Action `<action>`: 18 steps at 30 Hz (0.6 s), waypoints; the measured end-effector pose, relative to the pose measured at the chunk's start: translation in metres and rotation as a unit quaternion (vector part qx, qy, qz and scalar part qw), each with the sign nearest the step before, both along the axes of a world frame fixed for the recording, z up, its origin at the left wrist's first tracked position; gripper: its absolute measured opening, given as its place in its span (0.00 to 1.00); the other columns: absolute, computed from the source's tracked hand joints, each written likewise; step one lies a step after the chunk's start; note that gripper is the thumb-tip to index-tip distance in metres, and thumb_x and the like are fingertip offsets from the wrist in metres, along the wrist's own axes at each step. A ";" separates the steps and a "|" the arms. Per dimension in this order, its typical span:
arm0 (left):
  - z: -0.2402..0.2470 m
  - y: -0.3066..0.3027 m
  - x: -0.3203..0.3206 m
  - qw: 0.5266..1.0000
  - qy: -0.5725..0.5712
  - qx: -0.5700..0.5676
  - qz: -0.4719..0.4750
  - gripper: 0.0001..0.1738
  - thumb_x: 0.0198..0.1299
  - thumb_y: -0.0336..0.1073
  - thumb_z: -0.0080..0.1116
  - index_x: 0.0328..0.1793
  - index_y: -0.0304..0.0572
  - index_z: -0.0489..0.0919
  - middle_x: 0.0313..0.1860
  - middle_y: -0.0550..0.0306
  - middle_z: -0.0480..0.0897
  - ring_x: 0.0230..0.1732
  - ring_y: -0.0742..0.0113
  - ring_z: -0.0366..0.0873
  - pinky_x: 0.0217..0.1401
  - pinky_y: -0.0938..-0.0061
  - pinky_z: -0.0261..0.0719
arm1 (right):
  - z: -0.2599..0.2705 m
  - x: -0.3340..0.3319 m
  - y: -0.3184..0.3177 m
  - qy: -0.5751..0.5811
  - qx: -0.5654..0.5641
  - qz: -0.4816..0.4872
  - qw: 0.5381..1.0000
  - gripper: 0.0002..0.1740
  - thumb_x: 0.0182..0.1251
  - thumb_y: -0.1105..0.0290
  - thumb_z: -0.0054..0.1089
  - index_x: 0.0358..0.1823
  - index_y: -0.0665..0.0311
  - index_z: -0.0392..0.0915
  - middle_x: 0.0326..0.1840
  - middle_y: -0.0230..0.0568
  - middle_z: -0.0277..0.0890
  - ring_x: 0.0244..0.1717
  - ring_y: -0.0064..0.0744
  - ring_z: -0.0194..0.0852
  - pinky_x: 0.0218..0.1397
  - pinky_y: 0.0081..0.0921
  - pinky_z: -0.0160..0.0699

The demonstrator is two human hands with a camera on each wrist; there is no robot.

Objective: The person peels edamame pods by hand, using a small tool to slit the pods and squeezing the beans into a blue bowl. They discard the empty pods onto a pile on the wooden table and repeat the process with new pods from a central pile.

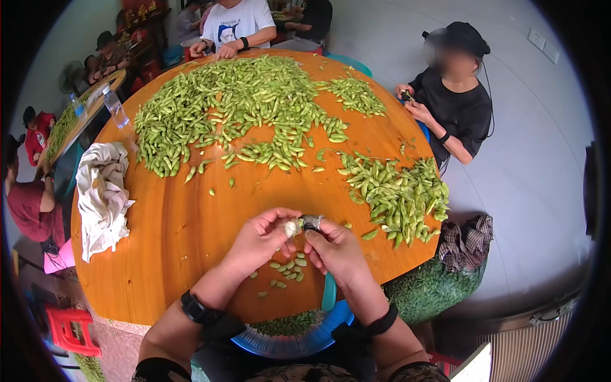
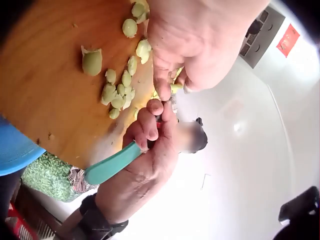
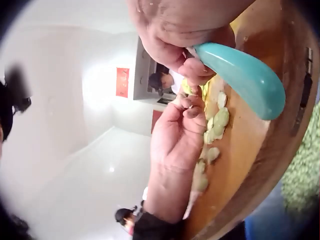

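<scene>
Over the near edge of the round table, my left hand [image 1: 256, 243] pinches a small pale green bean [image 2: 176, 88] between thumb and fingertips. My right hand [image 1: 336, 248] meets it fingertip to fingertip and grips a tool with a curved teal handle [image 3: 245, 75]. That handle sticks out below the palm; the tool's working end is hidden among the fingers. Under the hands, several loose shelled beans [image 1: 291, 272] lie scattered on the wood. In the left wrist view, one bigger bean piece with a torn skin [image 2: 92, 62] sits apart from the others.
A large heap of green pods [image 1: 248, 95] covers the table's far half, with a smaller pile [image 1: 401, 194] at right. White cloth [image 1: 102, 197] and a water bottle [image 1: 115, 107] are at left. Below the near edge is a blue basin [image 1: 286, 340] of beans. People sit around.
</scene>
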State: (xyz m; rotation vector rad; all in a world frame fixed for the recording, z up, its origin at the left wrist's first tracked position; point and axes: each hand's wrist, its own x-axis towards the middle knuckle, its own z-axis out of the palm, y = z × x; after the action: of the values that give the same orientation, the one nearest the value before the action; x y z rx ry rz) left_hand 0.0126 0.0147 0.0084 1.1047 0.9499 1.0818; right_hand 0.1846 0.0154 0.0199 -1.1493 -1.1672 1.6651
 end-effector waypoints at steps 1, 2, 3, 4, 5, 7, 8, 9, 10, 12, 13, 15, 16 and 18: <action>0.000 -0.001 0.001 0.999 0.032 0.041 0.006 0.13 0.71 0.32 0.45 0.57 0.35 0.74 0.38 0.59 0.80 0.27 0.76 0.77 0.29 0.81 0.79 | 0.004 -0.002 -0.002 -0.002 0.000 0.002 1.000 0.06 0.71 0.71 0.52 0.42 0.63 0.77 0.22 0.28 0.72 0.14 0.14 0.62 0.12 0.14 0.55; 0.000 -0.002 0.000 0.999 0.030 0.041 0.008 0.13 0.71 0.32 0.45 0.57 0.35 0.74 0.38 0.59 0.80 0.27 0.76 0.77 0.29 0.81 0.79 | 0.009 -0.005 -0.005 -0.031 0.029 -0.001 0.999 0.06 0.71 0.72 0.51 0.42 0.62 0.77 0.22 0.28 0.72 0.14 0.13 0.62 0.12 0.13 0.55; 0.000 -0.002 -0.001 0.998 0.059 0.026 0.009 0.13 0.71 0.31 0.45 0.57 0.34 0.73 0.38 0.60 0.79 0.28 0.77 0.77 0.30 0.81 0.79 | 0.012 -0.008 -0.006 -0.060 0.058 -0.004 0.997 0.05 0.71 0.72 0.51 0.42 0.62 0.77 0.22 0.27 0.72 0.14 0.13 0.62 0.13 0.13 0.55; 0.000 -0.003 -0.001 0.996 0.087 0.011 0.009 0.12 0.71 0.30 0.46 0.56 0.34 0.73 0.38 0.61 0.79 0.29 0.78 0.77 0.32 0.82 0.80 | 0.012 -0.009 -0.007 -0.061 0.058 -0.002 0.996 0.05 0.71 0.72 0.51 0.42 0.62 0.77 0.22 0.27 0.72 0.14 0.13 0.62 0.13 0.13 0.55; 0.000 -0.003 -0.002 0.996 0.086 0.011 0.011 0.12 0.71 0.30 0.46 0.56 0.34 0.73 0.38 0.61 0.79 0.29 0.78 0.77 0.32 0.82 0.80 | 0.012 -0.010 -0.008 -0.064 0.085 -0.007 0.994 0.05 0.71 0.72 0.51 0.41 0.62 0.77 0.22 0.27 0.72 0.14 0.13 0.62 0.13 0.13 0.55; -0.002 -0.003 -0.002 0.999 0.030 0.011 -0.024 0.13 0.71 0.32 0.45 0.56 0.33 0.73 0.38 0.59 0.79 0.28 0.76 0.78 0.32 0.80 0.80 | 0.012 -0.011 -0.009 -0.067 0.111 -0.012 0.991 0.05 0.71 0.73 0.51 0.41 0.62 0.77 0.22 0.27 0.71 0.14 0.12 0.62 0.13 0.12 0.56; -0.005 -0.002 -0.002 0.999 0.028 0.011 -0.022 0.13 0.71 0.32 0.45 0.56 0.33 0.73 0.38 0.59 0.79 0.28 0.76 0.78 0.32 0.80 0.80 | 0.013 -0.011 -0.009 -0.060 0.095 -0.024 0.993 0.05 0.71 0.73 0.52 0.41 0.62 0.77 0.22 0.27 0.71 0.14 0.12 0.62 0.14 0.12 0.56; -0.008 -0.001 -0.002 1.000 0.002 -0.007 -0.025 0.14 0.72 0.34 0.44 0.55 0.32 0.73 0.37 0.58 0.79 0.28 0.74 0.78 0.32 0.79 0.81 | 0.014 -0.011 -0.009 -0.052 0.079 -0.036 0.995 0.05 0.71 0.73 0.52 0.41 0.63 0.77 0.22 0.27 0.71 0.14 0.12 0.62 0.14 0.12 0.56; -0.010 0.000 -0.003 0.999 -0.024 -0.025 -0.029 0.14 0.73 0.36 0.43 0.54 0.32 0.73 0.37 0.57 0.80 0.28 0.72 0.78 0.32 0.78 0.81 | 0.015 -0.012 -0.010 -0.054 0.079 -0.033 0.995 0.05 0.71 0.73 0.52 0.41 0.63 0.77 0.22 0.27 0.71 0.14 0.12 0.62 0.14 0.12 0.56; -0.009 0.000 -0.003 0.999 -0.028 -0.027 -0.032 0.15 0.73 0.37 0.41 0.54 0.32 0.73 0.37 0.56 0.80 0.28 0.71 0.79 0.33 0.77 0.81 | 0.015 -0.012 -0.012 -0.038 0.081 -0.035 0.995 0.05 0.71 0.73 0.52 0.40 0.63 0.77 0.22 0.27 0.71 0.14 0.12 0.62 0.14 0.12 0.56; -0.009 0.000 -0.003 0.998 -0.030 -0.029 -0.038 0.16 0.73 0.37 0.40 0.53 0.31 0.73 0.36 0.54 0.80 0.29 0.70 0.79 0.33 0.76 0.81 | 0.015 -0.012 -0.012 -0.040 0.082 -0.033 0.995 0.05 0.71 0.73 0.52 0.40 0.63 0.77 0.22 0.27 0.71 0.14 0.12 0.62 0.14 0.12 0.56; -0.004 -0.001 -0.004 0.997 -0.039 -0.050 -0.050 0.16 0.73 0.39 0.41 0.51 0.32 0.73 0.35 0.53 0.80 0.30 0.68 0.80 0.33 0.76 0.81 | 0.013 -0.014 -0.014 -0.021 0.092 -0.044 0.995 0.05 0.70 0.74 0.52 0.41 0.64 0.77 0.23 0.28 0.72 0.14 0.12 0.62 0.14 0.12 0.55; -0.003 -0.002 -0.004 0.994 -0.046 -0.072 -0.066 0.17 0.73 0.42 0.42 0.50 0.33 0.73 0.33 0.52 0.80 0.31 0.66 0.80 0.34 0.75 0.81 | 0.014 -0.014 -0.014 -0.023 0.091 -0.042 0.995 0.05 0.70 0.74 0.52 0.41 0.64 0.77 0.23 0.28 0.72 0.14 0.12 0.62 0.14 0.12 0.55; -0.002 -0.001 -0.004 0.991 -0.071 -0.083 -0.071 0.17 0.73 0.41 0.41 0.50 0.33 0.73 0.33 0.52 0.80 0.30 0.67 0.79 0.33 0.75 0.80 | 0.015 -0.014 -0.014 -0.023 0.056 -0.051 0.997 0.06 0.70 0.74 0.52 0.42 0.64 0.78 0.23 0.26 0.71 0.17 0.11 0.62 0.17 0.12 0.59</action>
State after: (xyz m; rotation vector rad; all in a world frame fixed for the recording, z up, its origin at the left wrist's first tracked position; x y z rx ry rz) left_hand 0.0089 0.0136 0.0061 0.9323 0.8207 0.9339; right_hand 0.1707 0.0009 0.0353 -1.1613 -1.1950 1.4841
